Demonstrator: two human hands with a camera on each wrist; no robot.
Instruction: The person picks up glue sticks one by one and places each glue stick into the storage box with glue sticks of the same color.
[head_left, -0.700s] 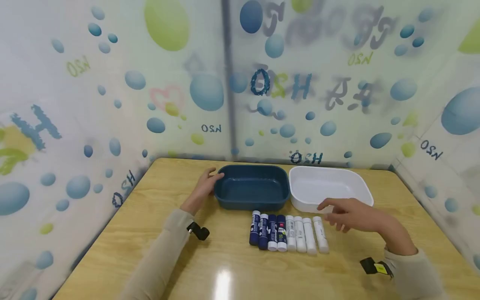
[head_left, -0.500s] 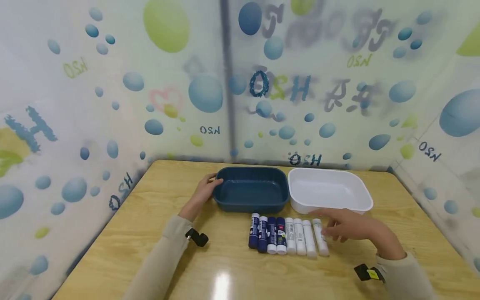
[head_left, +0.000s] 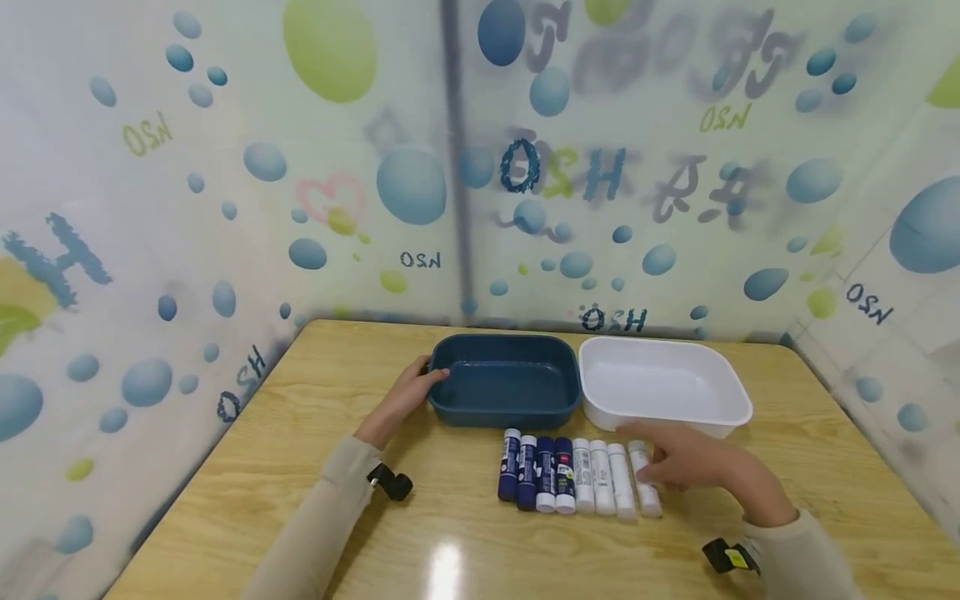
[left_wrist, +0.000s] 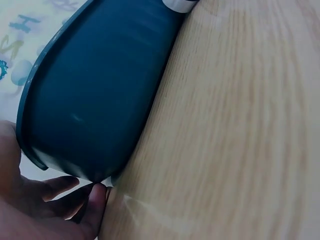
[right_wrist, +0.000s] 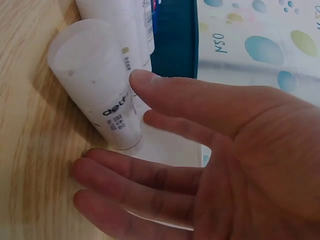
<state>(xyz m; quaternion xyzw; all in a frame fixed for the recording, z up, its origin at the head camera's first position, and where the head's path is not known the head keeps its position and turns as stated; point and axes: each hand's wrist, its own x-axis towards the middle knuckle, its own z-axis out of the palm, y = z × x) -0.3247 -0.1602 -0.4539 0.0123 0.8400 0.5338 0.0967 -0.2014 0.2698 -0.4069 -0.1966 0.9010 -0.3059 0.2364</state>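
Note:
My left hand [head_left: 405, 396] holds the left end of a dark blue tray [head_left: 502, 412], thumb over the rim and fingers along the outer wall. In the left wrist view, the bent fingers [left_wrist: 92, 212] sit by the tray's lower corner. A row of several glue sticks lies in front, with blue glue sticks [head_left: 527, 483] on the left and white ones on the right. Over the rightmost white glue stick [head_left: 649, 496] reaches my right hand [head_left: 686, 457]. The right wrist view has its thumb and spread fingers around the near side of that stick, with a gap between.
A white tray [head_left: 660, 375] stands directly right of the blue one, near the back of the wooden table [head_left: 360, 533]. Behind the table hangs a patterned curtain [head_left: 337, 275]. A dark wrist device [head_left: 729, 557] is strapped at my right sleeve, another at the left.
My right hand has moved left and down to the rightmost white glue stick, its fingers now overlapping that stick's upper part. The left hand stays at the blue tray's end.

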